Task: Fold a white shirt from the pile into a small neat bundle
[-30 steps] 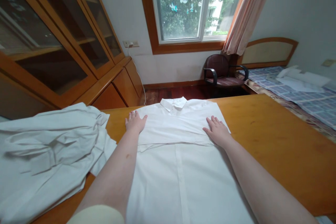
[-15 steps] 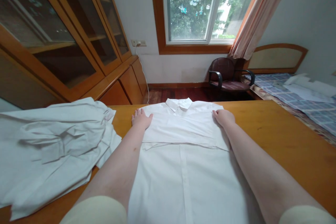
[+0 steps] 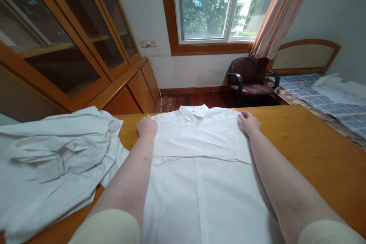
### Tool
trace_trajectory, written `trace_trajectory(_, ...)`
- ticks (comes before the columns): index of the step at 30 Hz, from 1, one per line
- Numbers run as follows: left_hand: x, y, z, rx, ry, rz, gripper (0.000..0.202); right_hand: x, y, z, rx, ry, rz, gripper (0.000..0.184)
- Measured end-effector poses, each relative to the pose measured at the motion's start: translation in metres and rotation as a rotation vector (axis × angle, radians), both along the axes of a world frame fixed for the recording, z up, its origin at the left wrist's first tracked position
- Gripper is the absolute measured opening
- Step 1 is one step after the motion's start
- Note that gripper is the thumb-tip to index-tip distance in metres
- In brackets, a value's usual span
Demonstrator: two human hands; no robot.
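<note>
A white shirt (image 3: 174, 190) lies flat on the wooden table (image 3: 297, 148), its collar at the far edge. Its sleeves are folded across the chest, one over the other. My left hand (image 3: 147, 126) is closed on the shirt's left shoulder edge, fingers curled under or around the cloth. At the opposite shoulder, my right hand (image 3: 249, 122) pinches the edge of the shirt between thumb and fingers. Both forearms stretch along the sides of the shirt.
A second white garment (image 3: 71, 152) lies crumpled on the table at the left. Beyond the table stand a glass-fronted wooden cabinet (image 3: 126, 76), a maroon armchair (image 3: 251, 78) and a bed (image 3: 314, 87) with a plaid cover. A white cord (image 3: 156, 80) hangs from a wall socket.
My left hand has gone from lying flat with fingers spread to gripping the shoulder edge, a little further left. My right hand has shifted slightly outward and up. The view has tilted slightly.
</note>
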State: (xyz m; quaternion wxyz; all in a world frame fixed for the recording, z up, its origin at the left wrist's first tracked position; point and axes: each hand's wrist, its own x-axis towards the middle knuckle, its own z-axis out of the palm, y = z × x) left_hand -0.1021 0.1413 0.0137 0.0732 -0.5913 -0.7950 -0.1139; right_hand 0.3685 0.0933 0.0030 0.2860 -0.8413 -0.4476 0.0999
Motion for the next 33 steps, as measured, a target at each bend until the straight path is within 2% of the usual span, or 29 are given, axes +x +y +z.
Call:
trace_trajectory(4,-0.002,0.003,-0.002,0.046,-0.035,0.066,0.043,0.008,0.000,-0.007,0.135,0.211,0.053,0.046)
trace_trajectory(9,-0.006,0.008,-0.002,0.049,-0.105,0.006,0.046,0.013,0.000,-0.012,0.545,0.583,0.129,0.054)
trace_trajectory(11,-0.007,0.008,-0.002,0.068,-0.130,0.003,0.049,0.013,0.000,-0.009,0.604,0.653,0.114,0.054)
trace_trajectory(13,-0.008,0.008,-0.003,0.085,-0.141,0.028,0.056,0.012,0.000,-0.004,0.551,0.673,0.116,0.055)
trace_trajectory(15,-0.009,0.009,-0.004,0.071,-0.151,0.067,0.061,0.010,-0.002,0.003,0.405,0.679,0.164,0.054)
trace_trajectory(17,-0.011,0.011,-0.004,0.023,-0.169,0.091,0.059,0.006,-0.006,0.009,0.244,0.662,0.196,0.049)
trace_trajectory(19,-0.013,0.013,-0.004,-0.023,-0.188,0.085,0.052,0.002,-0.009,0.013,0.161,0.627,0.182,0.043)
trace_trajectory(22,-0.016,0.016,-0.004,-0.039,-0.223,0.054,0.046,-0.001,-0.011,0.014,0.157,0.555,0.134,0.039)
trace_trajectory(27,-0.013,0.022,-0.003,-0.014,-0.383,-0.009,0.051,-0.002,-0.009,0.015,0.167,0.434,0.084,0.036)
trace_trajectory(33,-0.017,0.035,-0.001,-0.032,-0.454,-0.043,0.054,-0.005,0.003,0.027,0.052,0.390,0.056,0.031)
